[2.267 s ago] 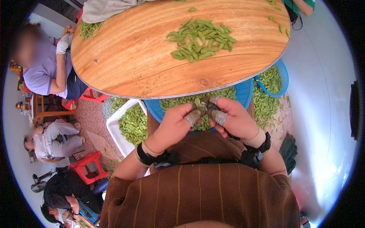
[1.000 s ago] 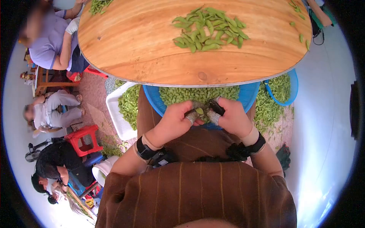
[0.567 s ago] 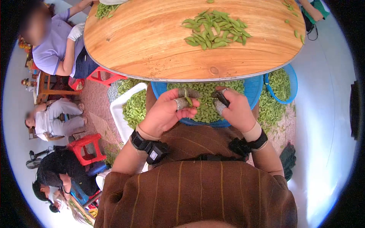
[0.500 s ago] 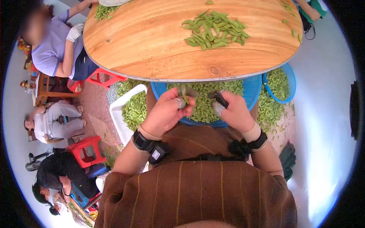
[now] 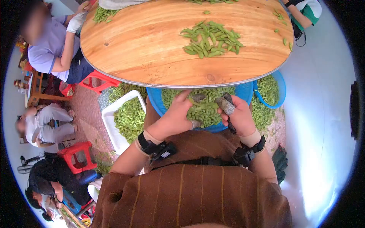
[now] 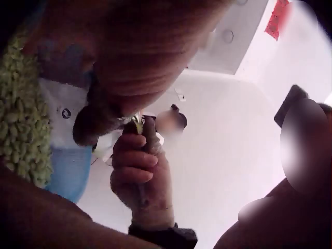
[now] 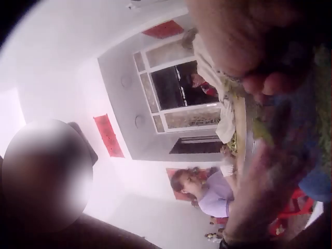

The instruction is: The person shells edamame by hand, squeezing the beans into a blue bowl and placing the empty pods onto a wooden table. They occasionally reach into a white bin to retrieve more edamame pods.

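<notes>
My left hand (image 5: 171, 116) is over a blue basin (image 5: 154, 102) of shelled green beans (image 5: 205, 112), its thumb and index finger spread apart. A green bit (image 5: 198, 97) shows at its index fingertip, and a blurred green pod (image 7: 262, 132) shows by this hand in the right wrist view. On the basin's right side, my right hand (image 5: 242, 117) grips a slim dark tool (image 5: 230, 127), its kind hidden by the fingers. In the left wrist view, the curled right hand (image 6: 140, 171) is near the dark-wrapped left fingertip (image 6: 93, 124). Grey wraps cover some fingertips of both hands.
A wooden table (image 5: 133, 57) overhangs the basin's far side and bears a heap of edamame pods (image 5: 213, 40). A white tub (image 5: 108, 117) of pods stands left; a blue basket (image 5: 281, 91) stands right. A person (image 5: 53, 57) sits at the table's left, near a red stool (image 5: 99, 79).
The left hand's thumb and index finger have parted from the pod they pinched. The right hand has turned, showing the dark tool pointing down. Earlier, both hands met over the basin.
</notes>
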A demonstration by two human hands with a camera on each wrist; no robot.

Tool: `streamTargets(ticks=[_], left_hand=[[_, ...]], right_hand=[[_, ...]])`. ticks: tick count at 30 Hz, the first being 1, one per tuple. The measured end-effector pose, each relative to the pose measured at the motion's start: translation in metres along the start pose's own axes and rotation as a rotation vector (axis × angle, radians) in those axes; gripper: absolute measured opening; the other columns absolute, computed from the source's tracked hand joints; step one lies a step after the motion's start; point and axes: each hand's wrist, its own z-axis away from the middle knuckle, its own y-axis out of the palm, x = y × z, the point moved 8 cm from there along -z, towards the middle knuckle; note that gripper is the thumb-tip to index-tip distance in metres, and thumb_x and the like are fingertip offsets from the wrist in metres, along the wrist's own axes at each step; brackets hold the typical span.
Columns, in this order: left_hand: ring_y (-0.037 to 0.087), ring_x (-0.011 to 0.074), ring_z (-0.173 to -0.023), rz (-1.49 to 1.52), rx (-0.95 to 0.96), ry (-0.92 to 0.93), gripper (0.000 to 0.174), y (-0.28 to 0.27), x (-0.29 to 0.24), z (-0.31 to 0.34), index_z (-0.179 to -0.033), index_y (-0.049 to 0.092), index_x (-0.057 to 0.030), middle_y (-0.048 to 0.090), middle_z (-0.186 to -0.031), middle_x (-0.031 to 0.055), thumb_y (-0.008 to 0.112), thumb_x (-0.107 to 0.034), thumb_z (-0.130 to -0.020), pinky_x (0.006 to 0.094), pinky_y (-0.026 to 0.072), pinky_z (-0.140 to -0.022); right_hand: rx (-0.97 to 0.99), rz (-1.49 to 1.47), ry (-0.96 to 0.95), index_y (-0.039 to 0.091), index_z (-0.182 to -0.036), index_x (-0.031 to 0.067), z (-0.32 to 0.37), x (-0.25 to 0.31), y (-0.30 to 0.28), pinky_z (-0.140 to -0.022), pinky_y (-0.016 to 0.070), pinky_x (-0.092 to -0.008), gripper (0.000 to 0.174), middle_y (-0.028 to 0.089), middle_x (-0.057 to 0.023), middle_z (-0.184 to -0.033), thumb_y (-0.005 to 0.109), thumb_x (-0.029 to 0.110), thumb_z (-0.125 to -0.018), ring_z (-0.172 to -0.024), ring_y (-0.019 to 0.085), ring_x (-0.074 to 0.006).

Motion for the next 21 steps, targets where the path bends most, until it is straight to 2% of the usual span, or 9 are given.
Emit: streamTargets(ticks=[1, 3, 5, 6, 8, 11, 15, 16, 21], left_hand=[[0.048, 0.0347, -0.117, -0.320, -0.038, 0.074, 0.058, 0.001, -0.009, -0.002, -0.127, 0.048, -0.0037, 0.049, -0.130, 0.0200, 0.070, -0.013, -0.074, 0.0382, 0.0393, -0.099], [0.051, 0.0338, -0.114, -0.254, -0.095, 0.077, 0.053, -0.003, -0.014, -0.006, -0.118, 0.054, -0.0035, 0.052, -0.124, 0.0196, 0.073, -0.019, -0.072, 0.0379, 0.0416, -0.095], [0.059, 0.0315, -0.103, 0.064, -0.027, -0.056, 0.043, -0.009, -0.023, -0.012, -0.108, 0.058, -0.0034, 0.060, -0.110, 0.0182, 0.074, -0.018, -0.071, 0.0365, 0.0470, -0.085], [0.059, 0.0315, -0.103, 0.063, -0.028, -0.057, 0.043, -0.008, -0.023, -0.013, -0.108, 0.058, -0.0034, 0.060, -0.110, 0.0182, 0.074, -0.018, -0.071, 0.0365, 0.0470, -0.085], [0.064, 0.0314, -0.085, 0.076, -0.043, -0.093, 0.034, -0.004, -0.018, -0.012, -0.101, 0.059, -0.0025, 0.064, -0.093, 0.0176, 0.072, -0.015, -0.072, 0.0358, 0.0503, -0.073], [0.065, 0.0323, -0.076, -0.069, -0.083, -0.086, 0.028, -0.009, -0.014, -0.013, -0.098, 0.061, -0.0020, 0.064, -0.082, 0.0170, 0.071, -0.011, -0.073, 0.0337, 0.0512, -0.068], [0.066, 0.0267, -0.077, 0.006, -0.069, -0.158, 0.025, -0.010, -0.009, -0.012, -0.098, 0.061, -0.0020, 0.066, -0.084, 0.0148, 0.068, -0.007, -0.075, 0.0320, 0.0511, -0.069], [0.065, 0.0222, -0.078, 0.081, -0.059, -0.176, 0.023, -0.007, -0.003, -0.010, -0.098, 0.062, -0.0022, 0.067, -0.085, 0.0127, 0.067, -0.006, -0.076, 0.0305, 0.0508, -0.070], [0.061, 0.0108, -0.082, 0.309, -0.084, -0.244, 0.019, -0.007, -0.001, -0.009, -0.100, 0.062, -0.0017, 0.067, -0.090, 0.0061, 0.063, -0.002, -0.081, 0.0268, 0.0496, -0.072]], right_hand=[[-0.004, -0.001, 0.000, 0.058, -0.088, 0.0029, -0.001, 0.000, -0.002, -0.042, 0.0400, -0.0205, 0.014, 0.058, -0.0018, -0.070, 0.060, 0.016, -0.090, -0.051, 0.048, -0.0053], [0.021, 0.048, -0.030, 0.057, -0.086, 0.0031, -0.002, 0.000, -0.002, -0.042, 0.0397, -0.0207, 0.016, 0.056, -0.0004, -0.065, 0.062, 0.018, -0.089, -0.049, 0.048, -0.0052], [0.050, 0.159, -0.041, 0.057, -0.085, 0.0033, -0.004, -0.001, 0.000, -0.042, 0.0393, -0.0209, 0.018, 0.055, -0.0002, -0.064, 0.061, 0.020, -0.089, -0.049, 0.047, -0.0057], [0.084, 0.272, -0.054, 0.057, -0.085, 0.0036, -0.006, 0.000, 0.003, -0.042, 0.0389, -0.0211, 0.019, 0.054, 0.0000, -0.062, 0.060, 0.021, -0.090, -0.048, 0.047, -0.0062], [0.097, 0.239, -0.061, 0.057, -0.083, 0.0037, -0.011, -0.002, 0.008, -0.042, 0.0386, -0.0210, 0.019, 0.053, 0.0001, -0.060, 0.060, 0.021, -0.090, -0.047, 0.047, -0.0066], [0.122, 0.206, -0.054, 0.056, -0.080, 0.0039, -0.018, -0.006, 0.013, -0.043, 0.0384, -0.0208, 0.020, 0.052, 0.0001, -0.058, 0.059, 0.021, -0.090, -0.046, 0.047, -0.0069], [0.176, 0.145, -0.017, 0.057, -0.079, 0.0032, -0.021, -0.013, 0.014, -0.042, 0.0392, -0.0217, 0.019, 0.053, 0.0007, -0.059, 0.059, 0.019, -0.090, -0.046, 0.048, -0.0064], [0.176, 0.143, -0.015, 0.057, -0.079, 0.0032, -0.022, -0.014, 0.015, -0.042, 0.0392, -0.0217, 0.019, 0.053, 0.0007, -0.059, 0.059, 0.019, -0.090, -0.046, 0.048, -0.0064], [0.064, -0.038, 0.060, 0.057, -0.078, 0.0031, -0.022, -0.022, 0.011, -0.042, 0.0406, -0.0220, 0.017, 0.056, -0.0002, -0.061, 0.056, 0.016, -0.090, -0.047, 0.048, -0.0065]])
